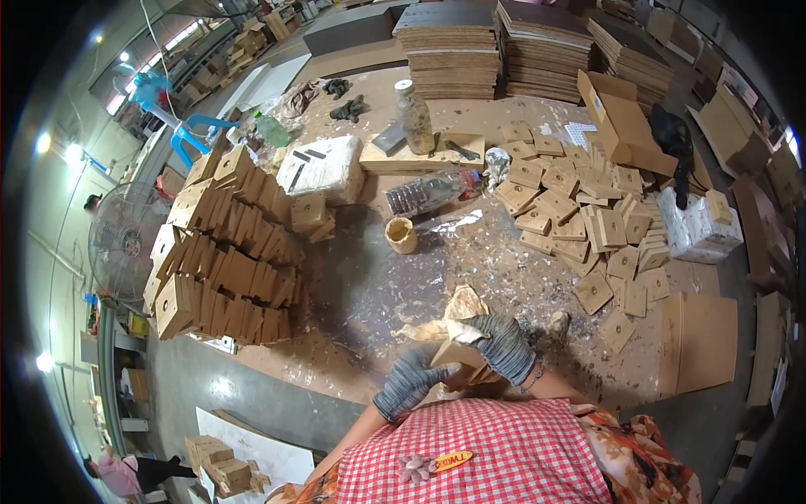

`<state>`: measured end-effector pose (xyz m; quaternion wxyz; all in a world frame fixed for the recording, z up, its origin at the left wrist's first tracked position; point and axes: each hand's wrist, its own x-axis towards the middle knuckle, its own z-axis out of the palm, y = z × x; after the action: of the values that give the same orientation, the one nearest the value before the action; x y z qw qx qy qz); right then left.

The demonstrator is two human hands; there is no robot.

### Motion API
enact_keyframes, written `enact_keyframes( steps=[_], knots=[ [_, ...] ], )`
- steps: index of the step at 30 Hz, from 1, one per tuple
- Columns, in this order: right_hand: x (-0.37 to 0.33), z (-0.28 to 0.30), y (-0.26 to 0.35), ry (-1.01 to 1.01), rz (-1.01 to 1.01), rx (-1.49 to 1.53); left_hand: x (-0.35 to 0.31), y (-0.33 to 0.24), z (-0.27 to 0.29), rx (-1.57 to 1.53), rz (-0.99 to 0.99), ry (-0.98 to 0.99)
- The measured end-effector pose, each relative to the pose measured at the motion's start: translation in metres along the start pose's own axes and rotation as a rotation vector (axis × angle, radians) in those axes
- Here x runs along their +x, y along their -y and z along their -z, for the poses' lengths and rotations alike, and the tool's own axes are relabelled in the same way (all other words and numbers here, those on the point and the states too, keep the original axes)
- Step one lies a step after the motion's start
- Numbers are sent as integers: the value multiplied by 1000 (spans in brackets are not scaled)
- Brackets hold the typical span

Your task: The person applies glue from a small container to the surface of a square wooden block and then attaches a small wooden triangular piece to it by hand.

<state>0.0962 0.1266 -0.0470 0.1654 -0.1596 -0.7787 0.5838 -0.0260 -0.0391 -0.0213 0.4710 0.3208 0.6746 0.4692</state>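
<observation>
Spotty brown wooden table (pixel 361 290), one block in hand

Near the front, the grey-gloved left hand (pixel 411 380) curls its fingers round a flat tan wooden block (pixel 456 354). The grey-gloved right hand (pixel 505 347) pinches a crumpled cream cloth (pixel 464 306) beside it. Stacked tan wooden blocks (pixel 235 269) stand left; a loose tan wooden heap (pixel 556 206) lies right. Work looks partway done.

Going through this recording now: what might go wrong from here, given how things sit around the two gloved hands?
1. The tall, uneven stacks of tan wooden blocks near the left edge of the paint-spattered brown table might topple if bumped.
2. The open, round tan cup stands ahead of the grey-gloved left hand; a forward reach could tip it.
3. The crumpled cream cloth at the grey-gloved right hand could slip.
</observation>
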Motion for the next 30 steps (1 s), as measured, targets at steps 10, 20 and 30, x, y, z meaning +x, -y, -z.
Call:
enact_keyframes(
  steps=[10, 20, 30],
  knots=[
    [-4, 19, -8, 18, -262, 427, -2, -10, -1, 131, 91, -36],
    [0, 1, 20, 127, -291, 87, 1, -3, -5, 481, -87, -138],
    [-8, 6, -11, 76, -235, 383, 8, -6, 1, 262, -59, -82]
  ],
)
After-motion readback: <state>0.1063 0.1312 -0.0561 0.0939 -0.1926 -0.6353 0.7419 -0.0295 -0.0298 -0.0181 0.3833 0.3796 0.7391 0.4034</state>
